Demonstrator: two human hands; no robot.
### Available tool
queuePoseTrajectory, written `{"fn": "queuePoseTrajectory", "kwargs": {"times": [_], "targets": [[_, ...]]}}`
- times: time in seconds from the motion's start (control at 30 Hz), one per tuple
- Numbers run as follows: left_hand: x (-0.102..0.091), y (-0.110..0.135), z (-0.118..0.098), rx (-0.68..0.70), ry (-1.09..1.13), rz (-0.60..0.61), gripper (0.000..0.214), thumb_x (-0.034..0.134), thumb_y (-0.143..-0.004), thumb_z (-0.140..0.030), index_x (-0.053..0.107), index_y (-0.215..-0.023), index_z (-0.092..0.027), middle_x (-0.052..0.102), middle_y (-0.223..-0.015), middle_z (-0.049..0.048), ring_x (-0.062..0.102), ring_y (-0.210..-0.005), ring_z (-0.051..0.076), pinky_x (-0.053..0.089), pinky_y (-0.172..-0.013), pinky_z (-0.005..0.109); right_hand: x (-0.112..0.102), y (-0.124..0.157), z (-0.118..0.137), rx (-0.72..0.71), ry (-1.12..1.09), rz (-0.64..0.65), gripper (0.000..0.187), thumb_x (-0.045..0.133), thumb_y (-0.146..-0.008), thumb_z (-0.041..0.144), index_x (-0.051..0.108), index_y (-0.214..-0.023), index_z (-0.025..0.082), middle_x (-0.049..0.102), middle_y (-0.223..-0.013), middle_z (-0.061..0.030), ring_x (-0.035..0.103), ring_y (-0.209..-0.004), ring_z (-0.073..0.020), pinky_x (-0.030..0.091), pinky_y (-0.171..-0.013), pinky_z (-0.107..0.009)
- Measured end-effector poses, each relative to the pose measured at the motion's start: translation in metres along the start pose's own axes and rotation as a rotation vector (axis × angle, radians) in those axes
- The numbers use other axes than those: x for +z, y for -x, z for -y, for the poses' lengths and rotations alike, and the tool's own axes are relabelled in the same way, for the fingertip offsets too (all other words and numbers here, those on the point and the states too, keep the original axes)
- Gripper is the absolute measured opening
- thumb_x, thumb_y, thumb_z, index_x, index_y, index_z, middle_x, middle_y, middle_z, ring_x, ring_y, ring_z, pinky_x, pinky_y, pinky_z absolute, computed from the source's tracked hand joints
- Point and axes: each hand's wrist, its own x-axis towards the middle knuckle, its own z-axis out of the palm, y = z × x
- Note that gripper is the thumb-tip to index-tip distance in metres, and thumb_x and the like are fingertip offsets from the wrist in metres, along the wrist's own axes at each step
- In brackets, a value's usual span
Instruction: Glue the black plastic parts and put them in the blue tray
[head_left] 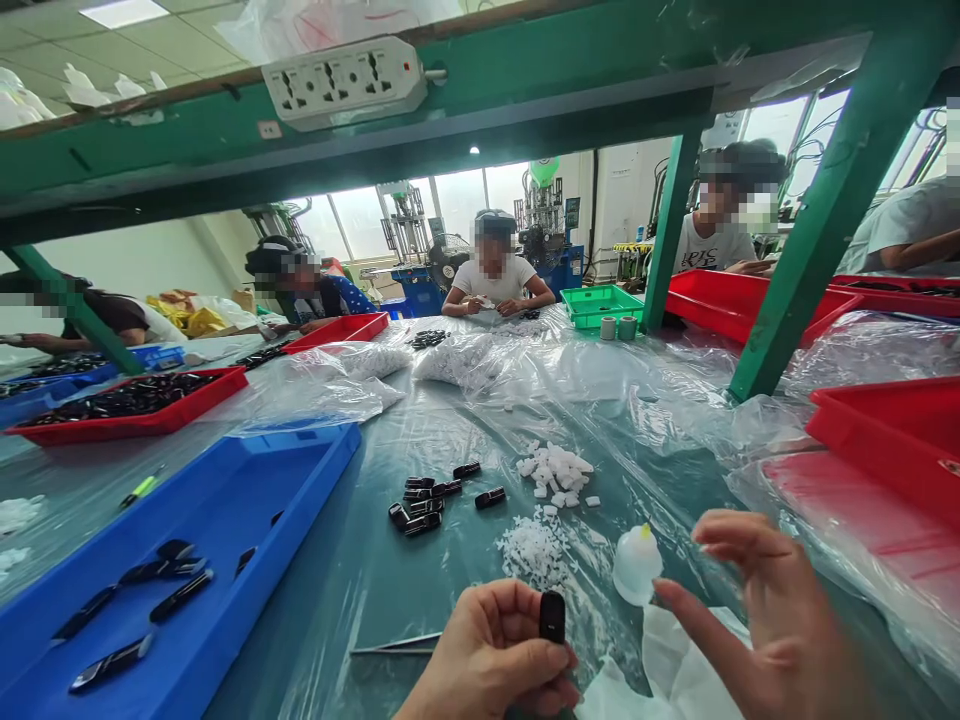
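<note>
My left hand (495, 650) pinches a small black oblong plastic piece (552, 615) upright between thumb and fingers. To its right my right hand (780, 620) is raised, with thumb and forefinger apart and nothing between them. A squat translucent bottle (637, 568) with a yellow tip stands just left of the right thumb. White tissue (682, 660) lies below that bottle. Metal tweezers (394, 646) stick out from beside my left hand. Beyond it lie a heap of tiny white bits (534, 548), a heap of larger white pieces (556, 472) and several glossy black pieces (425, 506).
A blue tray (300, 520) at left holds several black pieces. Red trays (892, 440) stand at right, and another red tray (135, 428) is full of black parts. A green shelf frame (832, 230) crosses overhead, carrying a power strip (345, 82). Several people sit across the table.
</note>
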Motion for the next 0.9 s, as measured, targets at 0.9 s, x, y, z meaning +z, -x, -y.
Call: {"fn": "queuePoseTrajectory", "kwargs": {"times": [0.9], "targets": [[0.003,0.009,0.003,0.0,0.096,0.141,0.035,0.088,-0.044,-0.022,0.064,-0.067,-0.011,0.067,-0.06,0.0007,0.058,-0.053,0.006,0.041,-0.054,0.016,0.008,-0.016,-0.011,-0.442,0.35,0.233,0.055,0.032,-0.07,-0.005,0.056,-0.108,0.025,0.062,-0.103,-0.0036,0.055,-0.103,-0.0211,0.042,-0.082,-0.039]]}}
